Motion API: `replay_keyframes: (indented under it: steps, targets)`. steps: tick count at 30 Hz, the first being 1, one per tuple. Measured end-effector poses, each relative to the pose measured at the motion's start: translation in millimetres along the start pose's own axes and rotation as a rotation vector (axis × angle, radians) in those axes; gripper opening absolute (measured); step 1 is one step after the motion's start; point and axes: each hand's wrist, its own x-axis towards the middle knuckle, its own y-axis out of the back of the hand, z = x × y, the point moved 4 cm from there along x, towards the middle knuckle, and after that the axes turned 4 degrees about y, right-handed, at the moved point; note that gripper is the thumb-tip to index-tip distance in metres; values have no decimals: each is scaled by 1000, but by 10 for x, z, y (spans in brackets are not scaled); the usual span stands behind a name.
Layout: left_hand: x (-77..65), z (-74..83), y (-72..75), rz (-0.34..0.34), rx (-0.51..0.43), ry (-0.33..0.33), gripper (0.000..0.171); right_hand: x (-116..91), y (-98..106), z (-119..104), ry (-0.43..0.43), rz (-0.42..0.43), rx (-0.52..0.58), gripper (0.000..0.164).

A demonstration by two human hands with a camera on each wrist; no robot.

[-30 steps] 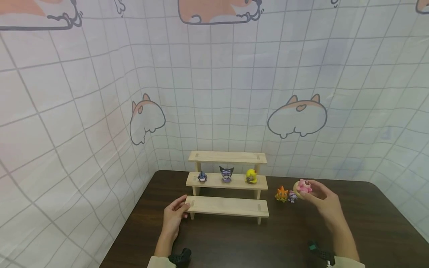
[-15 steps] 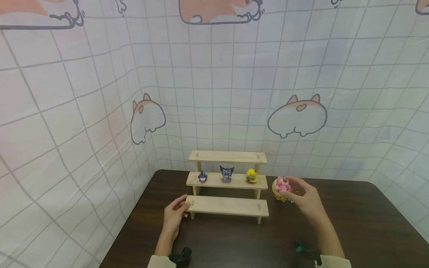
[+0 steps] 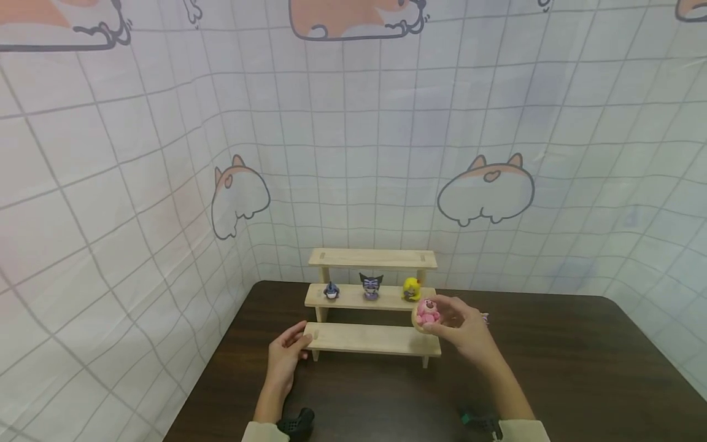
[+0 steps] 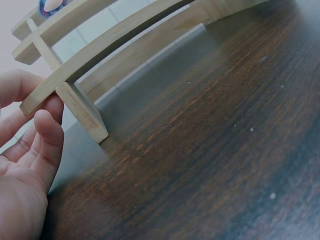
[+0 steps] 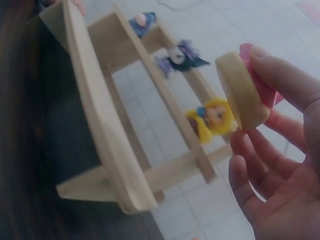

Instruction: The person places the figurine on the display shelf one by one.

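Note:
A three-step wooden display stand (image 3: 367,337) stands on the dark table. My left hand (image 3: 283,362) grips the left end of its lowest step, thumb on top in the head view. My right hand (image 3: 469,334) pinches a pink bear figurine (image 3: 428,312) backed by a round, biscuit-coloured disc (image 5: 240,90). In the head view the bear overlaps the right end of the stand, between the lowest and middle steps. Along the middle step sit a small blue figurine (image 3: 331,290), a black-and-purple eared figurine (image 3: 371,286) and a yellow-haired figurine (image 3: 411,290).
Part of a small purple figurine (image 3: 485,318) peeks out behind my right hand, on the dark wooden table (image 3: 574,356). A white grid-patterned cloth (image 3: 375,184) with dog drawings hangs behind and at the sides.
My right hand has carried the pink bear figurine leftward from the table's right side to the stand's right end. It now hides the orange figurine. The left hand keeps its place.

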Motion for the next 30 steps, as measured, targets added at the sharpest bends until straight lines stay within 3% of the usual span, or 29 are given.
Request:
replay_keyframes:
  steps: [11,19,30]
  targets:
    - [1,-3,12,4,-2,5,41,31,-416,37,-5,-54,76,52]
    - [2,0,14,4,4,5,41,3,-713,87,-41,-81,57,53]
    - [-2,3,4,2,-3,12,42,2,-1061,46,9,-80,70,52]
